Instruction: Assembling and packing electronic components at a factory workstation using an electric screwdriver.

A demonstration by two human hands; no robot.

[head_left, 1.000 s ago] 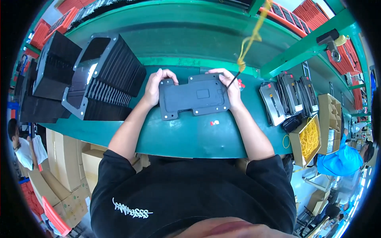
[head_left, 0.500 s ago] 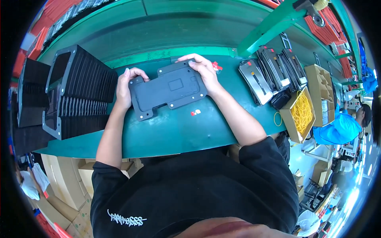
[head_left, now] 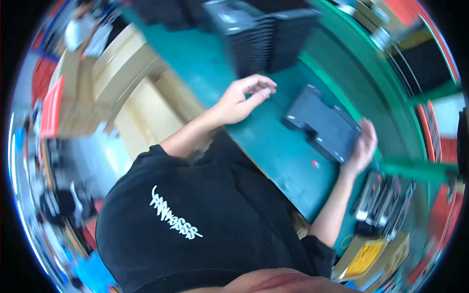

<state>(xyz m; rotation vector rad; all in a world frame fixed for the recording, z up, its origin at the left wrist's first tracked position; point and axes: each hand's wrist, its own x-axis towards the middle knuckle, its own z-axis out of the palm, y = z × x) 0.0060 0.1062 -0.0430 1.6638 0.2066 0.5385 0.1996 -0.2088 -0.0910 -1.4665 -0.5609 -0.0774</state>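
A flat black notched panel point(head_left: 324, 124), with small shiny dots at its corners, lies at an angle over the green bench. My right hand point(head_left: 362, 148) grips its right end, fingers along the far edge; whether the panel rests on the surface I cannot tell. Apart from it, my left hand point(head_left: 245, 99) is in the air over the bench's front edge. Its fingers are loosely curved, the thumb is apart from them, and nothing is between them. Farther off, beyond the left hand, stands a tall stack of black frames point(head_left: 264, 41).
Dark slim devices point(head_left: 383, 200) stand in rows at the right, by a carton of yellow bands point(head_left: 365, 258). A green post point(head_left: 415, 167) rises behind them. Cardboard boxes point(head_left: 146, 115) sit left of the bench. A red scrap point(head_left: 315, 164) lies on the green bench point(head_left: 288, 168).
My left hand has let go of the panel and moved away toward the left. My right hand still holds its end. The whole view has swung to the left and blurred.
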